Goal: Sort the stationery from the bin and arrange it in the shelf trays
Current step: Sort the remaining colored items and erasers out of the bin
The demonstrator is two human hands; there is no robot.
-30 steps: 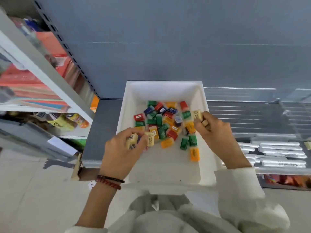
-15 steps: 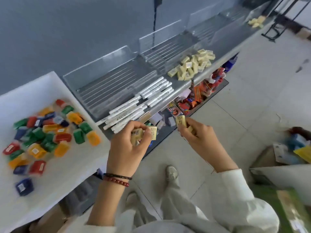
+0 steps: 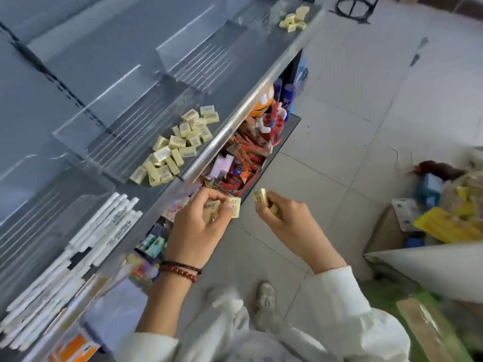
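Note:
My left hand is closed around several small pale yellow erasers, just in front of the shelf's metal edge. My right hand grips more yellow erasers a little to the right, over the floor. On the grey shelf a clear tray holds a pile of the same yellow erasers. To its left another tray carries white pens. A smaller heap of yellow erasers lies at the shelf's far end. The white bin is out of view.
Below the shelf edge a lower shelf is packed with coloured packets. Cardboard boxes with mixed stock stand on the tiled floor at right. A black stand is at the top. My shoe shows below.
The view has swung right, away from the white bin of coloured items and along the shelf. Both hands, still holding yellow erasers, have come level with the pile of erasers in the tray.

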